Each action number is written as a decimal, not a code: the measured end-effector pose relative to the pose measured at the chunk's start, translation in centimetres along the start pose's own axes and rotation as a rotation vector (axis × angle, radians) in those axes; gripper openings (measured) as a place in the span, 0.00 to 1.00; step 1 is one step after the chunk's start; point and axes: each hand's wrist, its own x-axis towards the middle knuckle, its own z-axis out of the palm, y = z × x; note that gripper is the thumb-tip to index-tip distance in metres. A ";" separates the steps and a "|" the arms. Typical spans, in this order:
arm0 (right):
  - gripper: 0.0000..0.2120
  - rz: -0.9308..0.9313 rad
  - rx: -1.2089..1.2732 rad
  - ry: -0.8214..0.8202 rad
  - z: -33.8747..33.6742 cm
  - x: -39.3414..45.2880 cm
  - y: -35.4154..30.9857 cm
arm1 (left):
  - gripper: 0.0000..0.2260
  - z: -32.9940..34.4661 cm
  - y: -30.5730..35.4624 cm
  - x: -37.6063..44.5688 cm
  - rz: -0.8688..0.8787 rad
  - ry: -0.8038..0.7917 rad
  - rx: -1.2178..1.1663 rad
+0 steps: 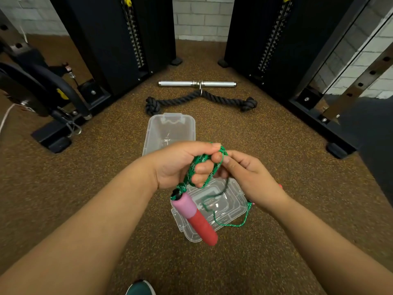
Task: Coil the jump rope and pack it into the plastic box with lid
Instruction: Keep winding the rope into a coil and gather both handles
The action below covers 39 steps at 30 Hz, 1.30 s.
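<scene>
Rope point(202, 167) loops wrap left hand point(180, 165) fingers point(202, 168); right hand point(244, 175) pinches strand.

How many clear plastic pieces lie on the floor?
2. One clear piece lies farther away, above the hands; the other clear piece lies under the hands, below the hanging rope. Hands partly cover both.

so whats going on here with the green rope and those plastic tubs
A person is coiling a green jump rope around the left hand, while the right hand feeds the cord. One pink and red handle dangles below the left hand. Loose rope trails over a clear plastic piece on the floor; another clear piece lies empty just beyond. Nothing is packed yet.
</scene>
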 end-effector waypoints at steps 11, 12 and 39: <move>0.16 0.287 -0.509 -0.069 2.1 -2.0 2.3 | 0.25 -0.4 0.5 0.7 0.217 0.253 -0.420; 0.16 0.269 -0.530 -0.086 2.4 -2.1 2.1 | 0.29 -0.6 0.4 0.8 0.220 0.268 -0.425; 0.20 -0.035 -0.350 0.120 -1.8 -0.1 -2.0 | 0.26 0.6 -0.6 -0.5 -0.182 -0.294 0.163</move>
